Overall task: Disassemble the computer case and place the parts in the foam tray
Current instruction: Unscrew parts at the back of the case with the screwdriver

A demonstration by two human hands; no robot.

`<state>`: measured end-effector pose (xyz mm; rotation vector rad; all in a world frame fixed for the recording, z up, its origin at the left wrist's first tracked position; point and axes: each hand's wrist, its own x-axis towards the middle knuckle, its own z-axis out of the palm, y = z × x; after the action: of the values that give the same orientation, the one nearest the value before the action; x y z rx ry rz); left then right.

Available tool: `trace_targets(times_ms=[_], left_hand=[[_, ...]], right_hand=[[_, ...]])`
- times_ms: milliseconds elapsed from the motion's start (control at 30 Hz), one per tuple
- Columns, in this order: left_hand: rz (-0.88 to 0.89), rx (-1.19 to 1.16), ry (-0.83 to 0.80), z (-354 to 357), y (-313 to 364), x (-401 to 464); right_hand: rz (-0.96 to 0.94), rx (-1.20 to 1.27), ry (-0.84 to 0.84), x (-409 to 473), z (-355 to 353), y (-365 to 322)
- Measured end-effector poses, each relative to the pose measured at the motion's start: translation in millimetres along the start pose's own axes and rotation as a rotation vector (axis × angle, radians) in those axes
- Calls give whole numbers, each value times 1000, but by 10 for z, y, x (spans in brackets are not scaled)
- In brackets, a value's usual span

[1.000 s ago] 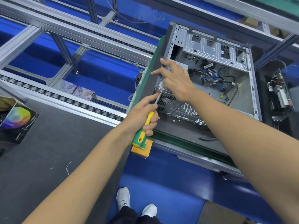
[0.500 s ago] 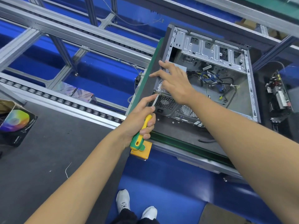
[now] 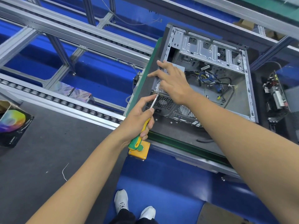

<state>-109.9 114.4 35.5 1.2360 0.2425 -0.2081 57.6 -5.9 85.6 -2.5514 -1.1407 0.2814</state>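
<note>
My left hand [image 3: 137, 117] grips 1 yellow-green screwdriver [image 3: 144, 126], tip at a rear-panel screw, while my right hand [image 3: 174, 83] – fingers straight, holding nothing – steadies the open computer case [image 3: 210, 75] on the bench, probably so it won't shift.

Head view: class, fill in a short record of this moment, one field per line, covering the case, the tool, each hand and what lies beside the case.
Case: computer case, side open, cables inside
Tool: screwdriver, tip at the case's rear corner
Left hand: grips the screwdriver
Right hand: fingers straight, steadying the case's edge
Beside case: circuit board
</note>
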Motion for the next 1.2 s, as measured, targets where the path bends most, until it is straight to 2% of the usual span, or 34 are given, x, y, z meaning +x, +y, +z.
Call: trace_targets(times_ms=[300, 400, 567, 800, 1000, 1133, 1200], left_hand=[[109, 146, 109, 62, -92, 8], [83, 39, 108, 91, -125, 24], [-15, -339, -21, 159, -169, 28], [-13, -411, -48, 197, -172, 13], [188, 85, 292, 328, -238, 29], [271, 402, 436, 372, -304, 61], [276, 465, 458, 367, -324, 77]], right_hand=[[-5, 17, 6, 22, 21, 32], [-8, 15, 12, 31, 33, 57], [-8, 19, 12, 41, 50, 65], [-4, 28, 11, 32, 33, 50], [-2, 40, 3, 16, 34, 41], [2, 40, 4, 26, 38, 39], [1, 48, 6, 20, 35, 41]])
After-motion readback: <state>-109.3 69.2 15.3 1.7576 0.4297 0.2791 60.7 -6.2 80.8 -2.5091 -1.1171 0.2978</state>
